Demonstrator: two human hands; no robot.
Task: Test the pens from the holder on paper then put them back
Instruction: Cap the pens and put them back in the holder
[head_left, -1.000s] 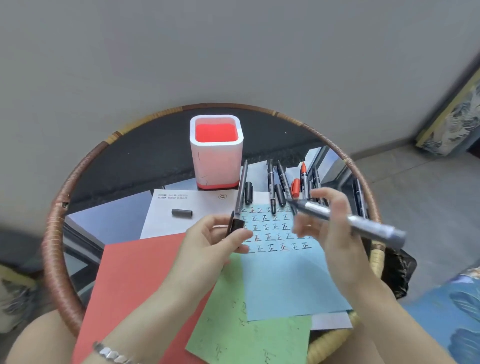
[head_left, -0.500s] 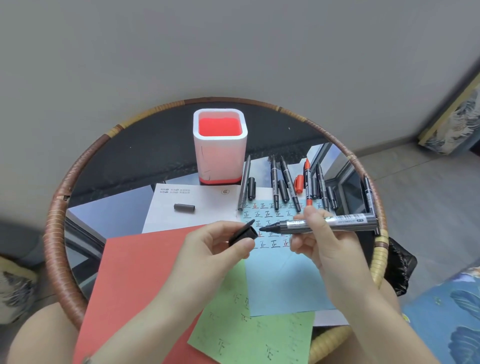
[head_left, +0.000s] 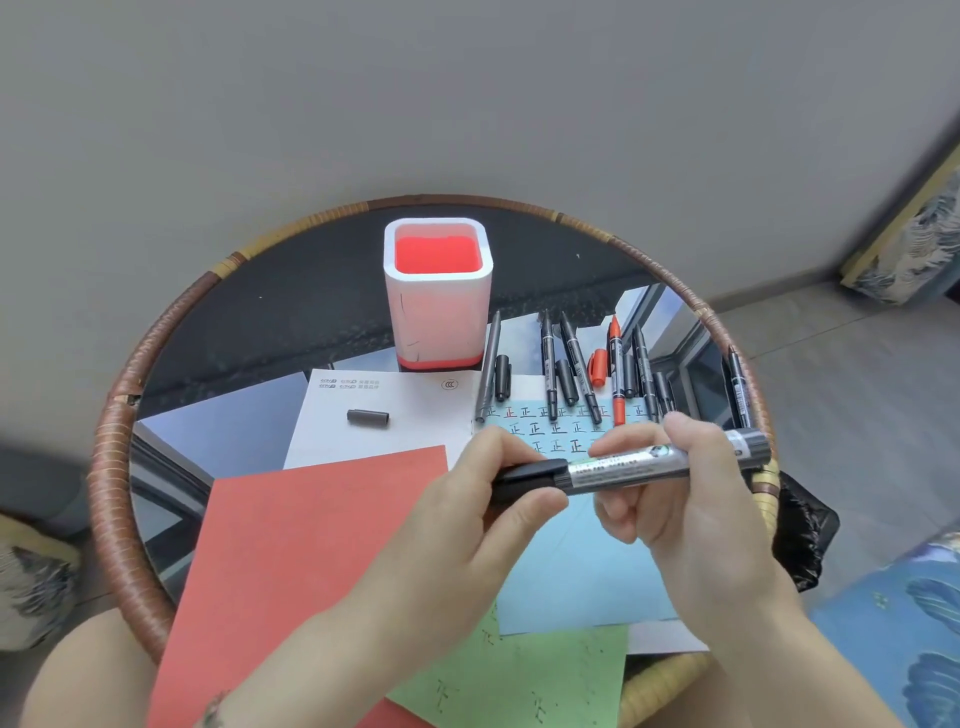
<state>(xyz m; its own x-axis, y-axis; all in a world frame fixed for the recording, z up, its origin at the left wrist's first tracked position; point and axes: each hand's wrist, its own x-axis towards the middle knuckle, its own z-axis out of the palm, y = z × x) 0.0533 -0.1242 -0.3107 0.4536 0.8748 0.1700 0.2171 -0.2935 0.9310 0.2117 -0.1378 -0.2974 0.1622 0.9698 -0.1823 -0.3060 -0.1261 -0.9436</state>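
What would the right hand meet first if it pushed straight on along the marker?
The black cap pinched by the left hand; the tip of the marker seems inside it, though seating depth is unclear.

Bright, even daylight; soft shadows; glass counter (head_left: 322, 322) beyond the hands mirrors a window; edges warped, corners blurred.

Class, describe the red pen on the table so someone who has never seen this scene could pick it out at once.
Find the white pen holder with the red inside, at the back of the round table. Right of it, a row of pens lies across the top edge of the blue sheet. Among them, the red pen alone has colour; the rest are black or grey.
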